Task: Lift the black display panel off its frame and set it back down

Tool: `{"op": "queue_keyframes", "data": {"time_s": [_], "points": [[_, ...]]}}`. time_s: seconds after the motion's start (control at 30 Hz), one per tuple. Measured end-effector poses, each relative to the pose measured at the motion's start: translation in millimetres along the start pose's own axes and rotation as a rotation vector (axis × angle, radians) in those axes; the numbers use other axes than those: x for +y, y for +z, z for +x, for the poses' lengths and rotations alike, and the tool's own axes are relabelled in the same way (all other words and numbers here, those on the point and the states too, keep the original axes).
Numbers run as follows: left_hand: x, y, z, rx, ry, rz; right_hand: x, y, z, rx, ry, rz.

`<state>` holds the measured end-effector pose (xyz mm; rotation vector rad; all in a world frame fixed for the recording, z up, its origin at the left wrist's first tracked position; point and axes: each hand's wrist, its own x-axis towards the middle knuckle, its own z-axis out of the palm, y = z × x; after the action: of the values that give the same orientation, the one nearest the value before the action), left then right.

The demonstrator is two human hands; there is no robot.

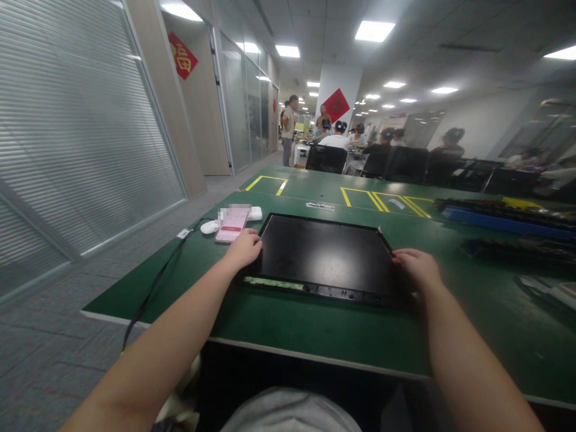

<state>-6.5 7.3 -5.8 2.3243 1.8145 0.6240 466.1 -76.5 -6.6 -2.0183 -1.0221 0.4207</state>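
Black panel (pixel 326 252): left hand (pixel 245 247) gripping its left edge, right hand (pixel 419 267) pinching right edge; both forearms (pixel 180 330) extended forward.

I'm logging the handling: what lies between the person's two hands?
In the head view, the black panel lies between the left hand and right hand.

The red diamond sign (pixel 183 55) on the door (pixel 202 114) at left bears a gold character that reads 福, its left edge partly hidden. A second red diamond sign (pixel 337 106) on the white pillar (pixel 342 77) carries a mark too blurred to read. Writing on the phone (pixel 231 227) and on the small white tag (pixel 183 233) along the black cord (pixel 155 285) is too small to make out.
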Motion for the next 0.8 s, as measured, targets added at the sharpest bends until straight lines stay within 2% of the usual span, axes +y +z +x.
{"op": "queue_keyframes", "data": {"time_s": [0.23, 0.33, 0.43, 0.6, 0.7, 0.8], "points": [[5, -1.6, -4, 0.034, 0.042, -0.131, -5, -1, -3, 0.004, -0.009, -0.035], [11, -1.9, -11, -0.009, 0.071, -0.100, -6, 0, -4, 0.019, -0.030, -0.083], [15, -5.1, -17, -0.071, 0.186, -0.074, -7, 1, -6, 0.038, -0.075, -0.156], [21, -17.7, -22, -0.195, 0.465, -0.188, -12, 2, -11, 0.048, -0.170, -0.214], [24, -22.6, -23, -0.264, 0.548, -0.230, -14, 4, -13, 0.009, -0.234, -0.207], [26, -24.5, -24, -0.277, 0.594, -0.257, -17, 8, -16, -0.057, -0.316, -0.221]]}}
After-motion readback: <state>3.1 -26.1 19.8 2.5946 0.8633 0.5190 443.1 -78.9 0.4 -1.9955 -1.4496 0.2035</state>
